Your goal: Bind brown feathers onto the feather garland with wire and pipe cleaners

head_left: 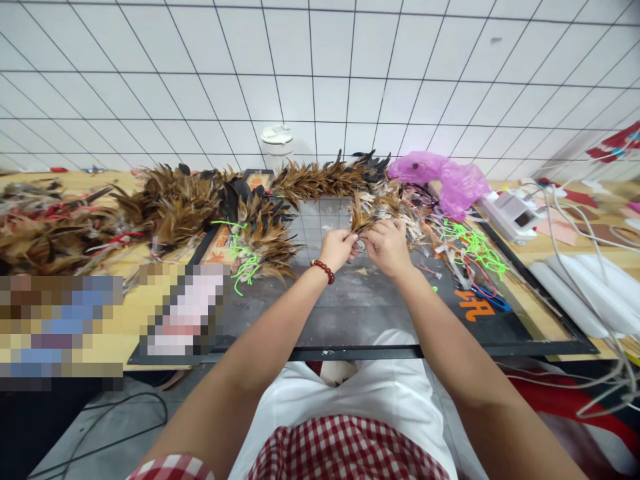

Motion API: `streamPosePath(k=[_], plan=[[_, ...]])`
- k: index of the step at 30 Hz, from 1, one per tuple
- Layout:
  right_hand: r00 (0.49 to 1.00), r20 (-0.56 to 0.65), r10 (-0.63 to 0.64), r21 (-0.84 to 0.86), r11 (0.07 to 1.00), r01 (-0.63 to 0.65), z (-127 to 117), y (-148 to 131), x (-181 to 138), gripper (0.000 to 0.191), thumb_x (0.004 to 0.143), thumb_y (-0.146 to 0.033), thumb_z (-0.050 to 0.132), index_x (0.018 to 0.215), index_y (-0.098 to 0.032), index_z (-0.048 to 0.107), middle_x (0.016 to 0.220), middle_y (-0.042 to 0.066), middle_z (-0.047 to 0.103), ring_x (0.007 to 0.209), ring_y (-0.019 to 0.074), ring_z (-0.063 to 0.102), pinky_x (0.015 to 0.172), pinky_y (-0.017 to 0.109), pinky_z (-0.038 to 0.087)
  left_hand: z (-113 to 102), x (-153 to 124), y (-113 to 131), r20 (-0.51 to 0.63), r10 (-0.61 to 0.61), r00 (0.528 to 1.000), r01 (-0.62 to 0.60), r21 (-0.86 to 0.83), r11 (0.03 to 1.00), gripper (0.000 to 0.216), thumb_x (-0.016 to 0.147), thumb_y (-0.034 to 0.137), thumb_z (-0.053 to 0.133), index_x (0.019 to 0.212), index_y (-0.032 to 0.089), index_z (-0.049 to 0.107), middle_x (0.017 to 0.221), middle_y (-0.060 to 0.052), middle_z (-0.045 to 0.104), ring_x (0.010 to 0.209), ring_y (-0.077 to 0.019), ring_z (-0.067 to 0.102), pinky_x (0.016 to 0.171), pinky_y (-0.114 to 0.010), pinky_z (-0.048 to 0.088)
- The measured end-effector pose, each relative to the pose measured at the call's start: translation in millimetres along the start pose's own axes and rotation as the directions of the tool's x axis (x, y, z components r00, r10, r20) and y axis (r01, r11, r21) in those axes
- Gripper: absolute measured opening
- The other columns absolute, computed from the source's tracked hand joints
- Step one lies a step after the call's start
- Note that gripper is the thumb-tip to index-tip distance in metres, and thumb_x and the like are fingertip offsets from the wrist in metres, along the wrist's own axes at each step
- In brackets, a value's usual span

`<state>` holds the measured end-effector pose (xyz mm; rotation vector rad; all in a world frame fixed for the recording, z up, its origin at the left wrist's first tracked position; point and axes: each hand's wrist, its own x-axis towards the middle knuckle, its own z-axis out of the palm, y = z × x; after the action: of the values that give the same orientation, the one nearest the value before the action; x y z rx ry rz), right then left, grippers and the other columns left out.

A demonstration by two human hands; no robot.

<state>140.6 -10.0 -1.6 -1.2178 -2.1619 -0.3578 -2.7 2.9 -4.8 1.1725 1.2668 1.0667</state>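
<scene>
My left hand [338, 248] and my right hand [387, 247] meet over the dark cutting mat [360, 313], both pinched on a small bunch of brown feathers [361, 217] that fans up from the fingers. A red bead bracelet [323, 270] sits on my left wrist. Just behind the hands lies a heap of pale and brown loose feathers [400, 207]. A pile of brown and black feathers with green string [257, 237] lies to the left of my hands.
Long feather strips [320, 177] run along the back of the mat and over the wooden table [115, 313] at left. A pink plastic bag [450, 177], a white device [510, 213], white cables [575, 233], green strings [475, 243], scissors [493, 300] lie right. A white cup [277, 143] stands behind.
</scene>
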Motion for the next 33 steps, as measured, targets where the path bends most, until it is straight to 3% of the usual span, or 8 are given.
streamPosePath(k=[5,9,11,17,20,24,30,33], plan=[[1.000,0.009,0.028,-0.038,0.999,-0.028,-5,7,1,0.023,0.091,-0.024,0.049,0.087,-0.022,0.071,0.083,0.006,0.069,0.094,0.0225,0.053,0.091,0.042,0.025,-1,0,1,0.031,0.032,0.999,-0.034,0.068,0.997,0.024,0.081,0.013,0.058,0.057,0.013,0.056,0.048,0.002,0.053,0.039,-0.0072,0.049,0.041,-0.019,0.038],[0.949,-0.038,0.312,-0.108,0.943,-0.314,-8,27,-3,0.021,0.087,-0.021,0.051,0.089,-0.023,0.072,0.092,0.008,0.069,0.098,0.0266,0.051,0.089,0.046,0.025,-4,-2,8,-0.064,-0.012,0.998,0.005,-0.100,0.995,0.018,0.083,0.013,0.055,0.065,0.013,0.057,0.050,0.004,0.051,0.039,-0.0057,0.047,0.040,-0.018,0.036],[0.920,-0.003,0.392,-0.114,0.914,-0.390,-8,36,-4,0.022,0.085,-0.019,0.052,0.091,-0.023,0.072,0.100,0.009,0.068,0.100,0.0280,0.051,0.087,0.045,0.027,-5,-2,11,-0.097,-0.034,0.995,0.017,-0.177,0.984,0.017,0.083,0.014,0.056,0.067,0.012,0.058,0.050,0.004,0.051,0.039,-0.0050,0.047,0.041,-0.017,0.036],[0.966,0.204,0.157,-0.024,0.988,-0.155,-3,34,-6,0.029,0.085,-0.015,0.050,0.100,-0.027,0.072,0.111,0.006,0.066,0.104,0.0257,0.050,0.084,0.041,0.030,-7,-2,12,-0.110,-0.065,0.992,0.037,-0.242,0.970,0.016,0.084,0.013,0.055,0.069,0.012,0.058,0.051,0.005,0.050,0.040,-0.0050,0.048,0.042,-0.017,0.038],[0.952,0.252,0.171,-0.037,0.985,-0.167,1,27,-7,0.020,0.085,-0.019,0.053,0.090,-0.025,0.072,0.107,0.007,0.067,0.103,0.0260,0.050,0.083,0.040,0.029,-7,-4,14,-0.104,-0.066,0.992,0.039,-0.244,0.969,0.016,0.085,0.013,0.054,0.069,0.011,0.058,0.052,0.004,0.050,0.041,-0.0050,0.048,0.042,-0.017,0.038],[0.968,0.185,0.172,0.010,0.984,-0.177,0,20,-4,0.016,0.086,-0.021,0.051,0.087,-0.021,0.067,0.106,0.008,0.067,0.102,0.0247,0.052,0.086,0.040,0.029,-7,-4,15,-0.099,-0.067,0.993,0.041,-0.243,0.969,0.017,0.086,0.013,0.052,0.070,0.011,0.059,0.052,0.004,0.051,0.041,-0.0048,0.047,0.043,-0.018,0.039],[0.993,0.110,0.052,0.073,0.996,-0.060,-9,9,2,0.014,0.086,-0.020,0.050,0.089,-0.020,0.064,0.085,0.004,0.070,0.085,0.0196,0.057,0.092,0.039,0.026,-7,-2,12,-0.101,-0.061,0.993,0.033,-0.266,0.963,0.015,0.085,0.014,0.056,0.070,0.011,0.059,0.058,0.002,0.057,0.044,-0.0044,0.050,0.045,-0.017,0.041],[0.996,0.093,0.008,0.054,0.998,-0.013,-9,7,2,0.018,0.089,-0.024,0.048,0.090,-0.020,0.065,0.087,0.005,0.071,0.087,0.0203,0.057,0.095,0.040,0.024,-5,-1,9,-0.095,-0.038,0.995,0.015,-0.227,0.974,0.016,0.084,0.014,0.057,0.068,0.012,0.059,0.061,0.001,0.059,0.044,-0.0047,0.050,0.043,-0.018,0.041]])
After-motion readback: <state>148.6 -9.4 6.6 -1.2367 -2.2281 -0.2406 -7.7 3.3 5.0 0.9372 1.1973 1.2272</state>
